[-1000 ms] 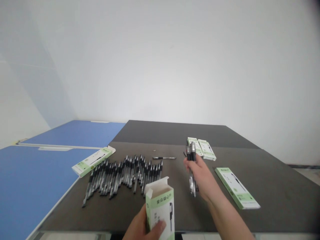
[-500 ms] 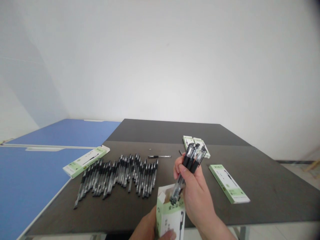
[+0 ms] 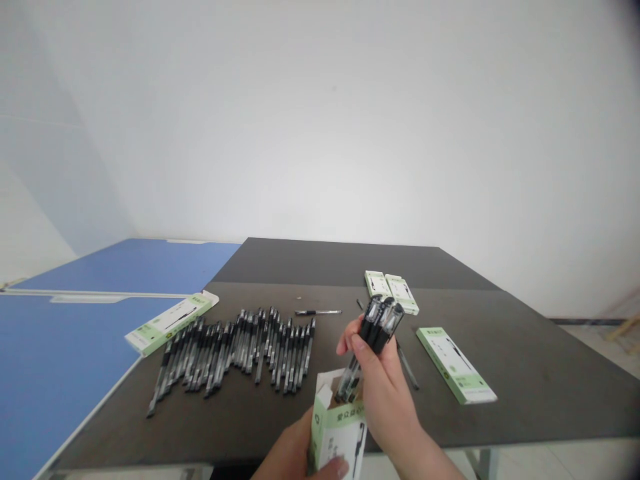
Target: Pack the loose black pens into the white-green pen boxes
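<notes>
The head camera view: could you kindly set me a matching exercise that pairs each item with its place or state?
Items:
1. right hand
2. left hand
3. pen lying crosswise
4. flat green-and-white pen box

Places or states:
A. beyond the pen row
B. holding an open carton
C. on the dark table, right of the hands
D. gripping a bunch of pens above the carton

Pairs: 1-D, 2-B, 3-A, 4-C
</notes>
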### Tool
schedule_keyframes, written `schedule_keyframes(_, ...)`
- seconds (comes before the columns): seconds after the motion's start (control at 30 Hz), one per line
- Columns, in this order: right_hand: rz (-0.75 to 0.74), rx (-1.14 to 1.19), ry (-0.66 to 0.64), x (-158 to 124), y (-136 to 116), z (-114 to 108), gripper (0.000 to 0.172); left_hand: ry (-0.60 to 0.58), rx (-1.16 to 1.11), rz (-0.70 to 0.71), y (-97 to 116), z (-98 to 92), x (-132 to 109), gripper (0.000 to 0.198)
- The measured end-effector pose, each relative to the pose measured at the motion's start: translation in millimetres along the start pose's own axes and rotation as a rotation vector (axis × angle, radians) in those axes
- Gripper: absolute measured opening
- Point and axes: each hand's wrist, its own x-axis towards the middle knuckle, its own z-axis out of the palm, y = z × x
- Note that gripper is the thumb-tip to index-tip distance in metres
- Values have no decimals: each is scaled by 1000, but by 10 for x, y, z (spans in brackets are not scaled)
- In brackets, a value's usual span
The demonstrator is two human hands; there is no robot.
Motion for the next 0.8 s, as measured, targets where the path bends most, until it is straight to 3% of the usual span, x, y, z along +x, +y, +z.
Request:
schedule_keyframes(0.13,19,-73,-26,12,-5,-18,9,5,56,-11,-8,-21,15,53)
schedule_keyframes(0.43,167,-301,-238,-43,-42,-139,10,39,52,53,-99,-52,41,44)
schedule_keyframes(0.63,235,-297,-295,-51,-97,-215,18,82,45,75,-84,-54,47,48)
schedule_keyframes(0.73,191,-425,-311,-47,-128,-226,26,80,63,82,-66,-63,59,47)
schedule_keyframes(0.8,168,-488,-351,-44,-155,-246,20,89,89,79,-48,-77,62,46)
